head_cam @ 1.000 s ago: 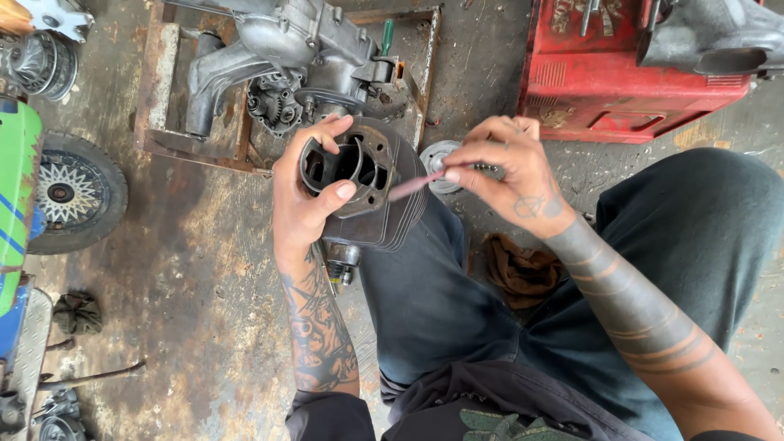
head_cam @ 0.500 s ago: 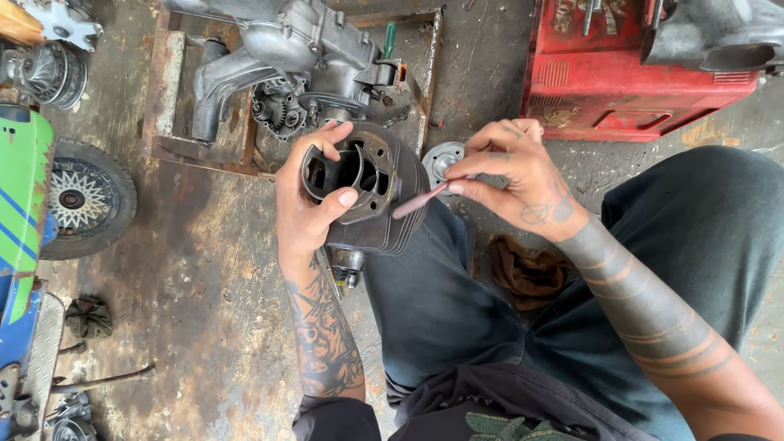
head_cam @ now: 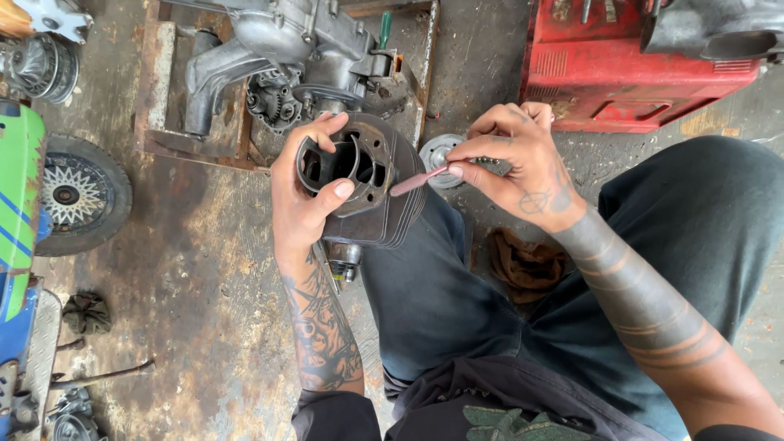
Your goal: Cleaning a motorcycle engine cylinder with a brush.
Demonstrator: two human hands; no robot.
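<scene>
My left hand (head_cam: 306, 200) grips a dark finned engine cylinder (head_cam: 371, 192), thumb hooked over its open bore, holding it above my left knee. My right hand (head_cam: 523, 163) pinches a thin pinkish strip-like tool (head_cam: 418, 180) between thumb and fingers. The tool's tip rests against the right rim of the cylinder. A small round metal part (head_cam: 439, 150) lies on the floor just behind the tool.
A grey engine casing with exposed gears (head_cam: 294, 57) sits on a wooden frame ahead. A red metal box (head_cam: 629, 61) stands at the upper right. A small spoked wheel (head_cam: 73, 196) lies at left. A brown rag (head_cam: 527, 265) lies between my legs.
Both hands and the cylinder keep the same grip. The view has shifted slightly; the tool tip stays at the cylinder's rim.
</scene>
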